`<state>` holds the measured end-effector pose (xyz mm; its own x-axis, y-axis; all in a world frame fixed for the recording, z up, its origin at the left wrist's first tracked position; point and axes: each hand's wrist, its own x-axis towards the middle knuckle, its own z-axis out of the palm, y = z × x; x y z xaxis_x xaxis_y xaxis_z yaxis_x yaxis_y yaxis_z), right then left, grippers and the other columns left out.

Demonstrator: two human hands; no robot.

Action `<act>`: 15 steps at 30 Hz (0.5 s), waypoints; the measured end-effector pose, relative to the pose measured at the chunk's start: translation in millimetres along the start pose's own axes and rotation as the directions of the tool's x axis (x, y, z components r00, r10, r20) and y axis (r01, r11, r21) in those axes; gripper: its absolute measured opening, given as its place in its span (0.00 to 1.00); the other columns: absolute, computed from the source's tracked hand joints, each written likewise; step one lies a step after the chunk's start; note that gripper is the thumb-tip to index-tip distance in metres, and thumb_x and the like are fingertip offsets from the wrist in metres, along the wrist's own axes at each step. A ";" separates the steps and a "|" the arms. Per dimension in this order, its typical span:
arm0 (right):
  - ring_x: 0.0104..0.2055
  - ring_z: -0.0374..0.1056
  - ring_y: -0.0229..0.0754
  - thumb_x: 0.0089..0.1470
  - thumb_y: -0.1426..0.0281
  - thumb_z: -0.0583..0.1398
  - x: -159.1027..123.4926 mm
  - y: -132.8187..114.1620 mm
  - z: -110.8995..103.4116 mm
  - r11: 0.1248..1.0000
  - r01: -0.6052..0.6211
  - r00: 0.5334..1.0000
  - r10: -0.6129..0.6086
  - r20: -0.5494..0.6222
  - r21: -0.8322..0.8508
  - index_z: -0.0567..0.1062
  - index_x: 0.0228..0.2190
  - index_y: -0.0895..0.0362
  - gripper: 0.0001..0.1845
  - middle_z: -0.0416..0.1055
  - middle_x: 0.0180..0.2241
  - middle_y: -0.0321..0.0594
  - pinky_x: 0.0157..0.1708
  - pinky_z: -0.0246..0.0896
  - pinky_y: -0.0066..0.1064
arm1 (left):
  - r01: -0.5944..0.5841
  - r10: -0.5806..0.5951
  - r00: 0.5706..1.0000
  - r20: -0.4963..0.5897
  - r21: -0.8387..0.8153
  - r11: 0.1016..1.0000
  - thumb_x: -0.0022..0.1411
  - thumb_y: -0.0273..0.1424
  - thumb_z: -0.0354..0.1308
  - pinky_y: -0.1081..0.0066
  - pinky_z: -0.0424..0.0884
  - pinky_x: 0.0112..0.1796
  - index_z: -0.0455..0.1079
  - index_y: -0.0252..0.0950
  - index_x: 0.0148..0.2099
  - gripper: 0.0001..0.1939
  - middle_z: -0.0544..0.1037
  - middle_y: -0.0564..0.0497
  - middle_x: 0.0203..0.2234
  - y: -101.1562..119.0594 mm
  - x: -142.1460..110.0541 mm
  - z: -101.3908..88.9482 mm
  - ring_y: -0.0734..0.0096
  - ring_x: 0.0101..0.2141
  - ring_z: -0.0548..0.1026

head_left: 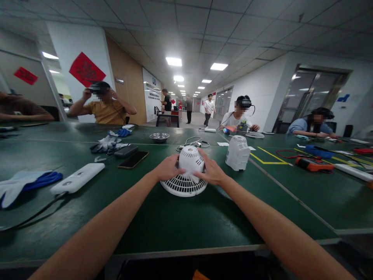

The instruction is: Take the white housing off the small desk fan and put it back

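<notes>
Between my two hands is a white fan head: a rounded motor housing with vent slots sits on a round slatted grille, face down on the table. My left hand grips the housing from its left side, fingers curled around it and the thumb at the front. From the right, my right hand holds it in the same way, its fingers reaching up the far side. A white plastic fan base stands upright to the right, apart from my hands. Behind the housing lies a white cable.
On the green table a phone, a white power bank, gloves and a dark case lie to the left. A metal bowl stands farther back. To the right is an orange multimeter. Several people sit across the table.
</notes>
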<state>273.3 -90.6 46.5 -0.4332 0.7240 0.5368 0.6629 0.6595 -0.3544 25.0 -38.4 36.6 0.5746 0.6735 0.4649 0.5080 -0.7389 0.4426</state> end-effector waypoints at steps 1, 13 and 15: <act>0.46 0.70 0.54 0.51 0.55 0.62 -1.2 -0.2 -1.6 1.000 0.005 1.000 -0.005 0.011 0.007 0.45 0.65 0.54 0.49 0.69 0.51 0.49 0.49 0.61 0.47 | 0.003 -0.003 1.000 -0.008 -0.008 1.000 0.55 0.43 0.60 0.51 0.65 0.50 0.63 0.34 0.59 0.33 0.73 0.38 0.51 0.1 -0.2 0.5 0.50 0.49 0.72; 0.25 0.65 0.40 0.47 0.71 0.58 -2.0 -0.1 -2.9 0.984 0.016 0.996 -0.031 0.085 0.176 0.41 0.65 0.54 0.48 0.68 0.25 0.30 0.32 0.63 0.34 | -0.057 0.060 0.998 0.016 -0.165 0.985 0.51 0.44 0.64 0.45 0.56 0.57 0.30 0.42 0.71 0.57 0.55 0.34 0.64 32.5 -11.0 -7.4 0.42 0.59 0.62; 0.24 0.65 0.40 0.46 0.72 0.58 -1.4 -0.5 -3.9 0.985 0.011 0.995 -0.028 0.092 0.173 0.41 0.65 0.54 0.49 0.68 0.24 0.29 0.32 0.63 0.33 | -0.066 0.066 0.998 -0.003 -0.127 0.990 0.50 0.43 0.66 0.46 0.58 0.57 0.32 0.42 0.70 0.57 0.55 0.35 0.64 37.5 -10.7 -7.3 0.42 0.59 0.63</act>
<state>276.0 -92.8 48.9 -0.5060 0.7211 0.4733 0.5420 0.6927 -0.4758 33.2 -73.2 53.8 0.6050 0.6232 0.4956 0.3831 -0.7735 0.5049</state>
